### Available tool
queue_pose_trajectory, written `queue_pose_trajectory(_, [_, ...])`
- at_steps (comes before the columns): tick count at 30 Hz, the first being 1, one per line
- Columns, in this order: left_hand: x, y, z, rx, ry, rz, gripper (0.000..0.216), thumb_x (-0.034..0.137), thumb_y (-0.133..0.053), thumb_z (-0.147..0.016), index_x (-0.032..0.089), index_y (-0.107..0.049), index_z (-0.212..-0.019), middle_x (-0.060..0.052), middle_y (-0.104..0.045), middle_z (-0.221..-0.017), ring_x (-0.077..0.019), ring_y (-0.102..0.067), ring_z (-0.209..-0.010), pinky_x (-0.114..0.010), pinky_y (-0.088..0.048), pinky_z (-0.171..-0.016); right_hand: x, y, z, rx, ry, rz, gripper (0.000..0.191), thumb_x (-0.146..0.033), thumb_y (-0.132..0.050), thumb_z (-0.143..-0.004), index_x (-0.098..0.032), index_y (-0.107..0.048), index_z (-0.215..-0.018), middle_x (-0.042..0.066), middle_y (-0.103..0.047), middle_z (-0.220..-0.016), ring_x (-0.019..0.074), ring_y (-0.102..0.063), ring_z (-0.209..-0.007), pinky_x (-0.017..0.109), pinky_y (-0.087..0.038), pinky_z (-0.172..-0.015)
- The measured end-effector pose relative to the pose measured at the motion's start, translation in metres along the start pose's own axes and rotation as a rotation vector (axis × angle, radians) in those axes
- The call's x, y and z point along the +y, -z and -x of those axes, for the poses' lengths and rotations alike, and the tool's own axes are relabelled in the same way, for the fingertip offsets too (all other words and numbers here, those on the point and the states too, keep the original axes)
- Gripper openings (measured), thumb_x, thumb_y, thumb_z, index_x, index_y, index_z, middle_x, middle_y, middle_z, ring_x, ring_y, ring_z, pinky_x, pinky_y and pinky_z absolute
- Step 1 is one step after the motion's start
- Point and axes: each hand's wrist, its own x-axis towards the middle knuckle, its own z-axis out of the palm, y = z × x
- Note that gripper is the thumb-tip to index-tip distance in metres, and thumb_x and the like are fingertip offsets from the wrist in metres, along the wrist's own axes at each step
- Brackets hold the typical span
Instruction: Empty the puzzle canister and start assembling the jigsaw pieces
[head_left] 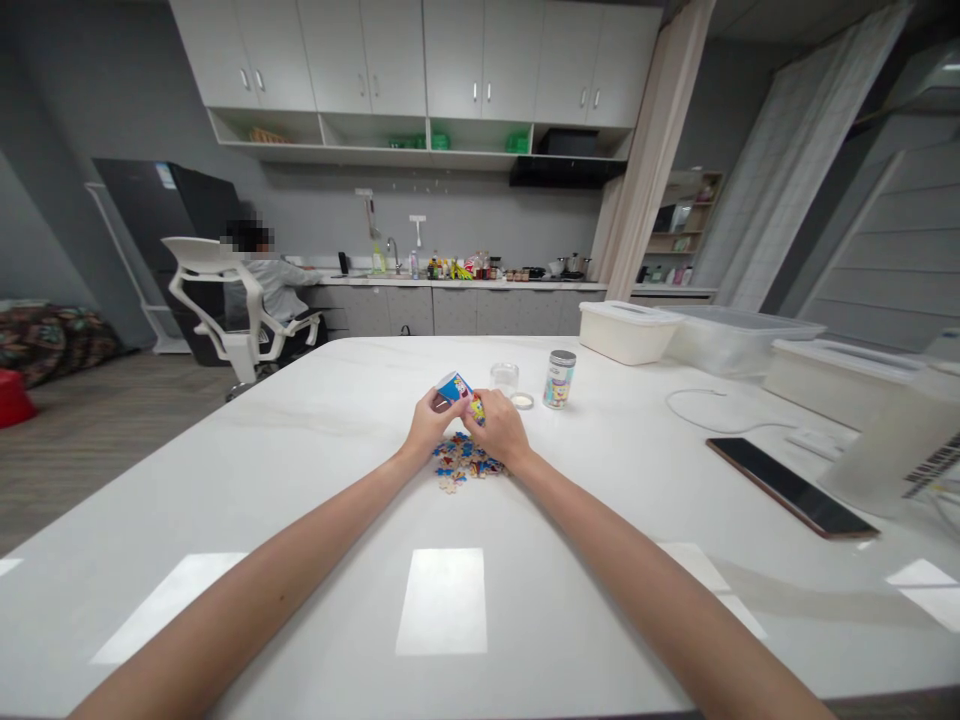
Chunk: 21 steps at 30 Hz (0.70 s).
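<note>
Both hands grip a small blue cartoon-printed card [453, 387], raised just above the white table. My left hand [427, 424] pinches its left side, with its fingers closed. Closed as well, my right hand [498, 424] holds the card's right side, where a yellow part of the print shows. Below the hands lies a loose heap of jigsaw puzzle pieces [461, 462], blue, red and pale wood-coloured. Just beyond my right hand stand a clear jar [505, 377] and a round lid [522, 401] lying flat. To their right is an upright canister [559, 380] with a cartoon label and silver lid.
On the table's right are white lidded boxes [628, 332], a clear bin [739, 338], a cable [720, 424] and a dark phone or tablet [787, 485]. A person [274, 285] sits in a white chair [244, 355] at the back left, by the kitchen counter [480, 283].
</note>
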Motion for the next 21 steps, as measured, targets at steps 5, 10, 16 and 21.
queue_pose_trajectory(5, [-0.0004, 0.0004, -0.0012, -0.01, -0.001, -0.016, 0.044, 0.041, -0.081, -0.061, 0.013, -0.065, -0.091, -0.006, -0.071, -0.09, -0.0215, -0.066, -0.083, -0.036, -0.055, -0.078, 0.0004, -0.0003, 0.0, -0.003, -0.015, 0.006, 0.022, -0.029, -0.049, -0.088, -0.013, -0.057, -0.102, 0.011, -0.066, -0.093, 0.025, -0.058, -0.086, 0.036, -0.045, -0.076])
queue_pose_trajectory(10, [-0.0015, 0.0017, -0.0012, 0.007, -0.006, -0.018, 0.042, 0.04, -0.079, -0.062, 0.015, -0.063, -0.091, -0.007, -0.07, -0.094, -0.022, -0.066, -0.089, -0.034, -0.053, -0.08, 0.0004, -0.0007, 0.0009, 0.016, -0.038, 0.013, 0.031, -0.038, -0.054, -0.086, -0.014, -0.055, -0.106, 0.011, -0.065, -0.091, 0.0256, -0.059, -0.085, 0.036, -0.046, -0.075])
queue_pose_trajectory(16, [-0.0026, 0.0047, 0.0006, -0.008, -0.001, -0.008, 0.041, 0.039, -0.077, -0.063, 0.017, -0.056, -0.091, -0.002, -0.067, -0.084, -0.0187, -0.065, -0.083, -0.03, -0.053, -0.075, -0.0013, -0.0017, 0.0017, 0.007, -0.036, 0.004, 0.034, -0.038, -0.059, -0.084, -0.014, -0.055, -0.108, 0.011, -0.066, -0.094, 0.0255, -0.06, -0.086, 0.036, -0.048, -0.075])
queue_pose_trajectory(21, [-0.0006, 0.0029, 0.0017, -0.013, -0.002, -0.043, 0.043, 0.035, -0.083, -0.056, 0.017, -0.056, -0.084, 0.002, -0.064, -0.075, -0.0159, -0.062, -0.074, -0.028, -0.051, -0.071, 0.0004, -0.0035, 0.0022, -0.03, 0.009, 0.022, 0.035, -0.033, -0.06, -0.083, -0.014, -0.056, -0.111, 0.013, -0.067, -0.099, 0.0266, -0.061, -0.091, 0.037, -0.048, -0.078])
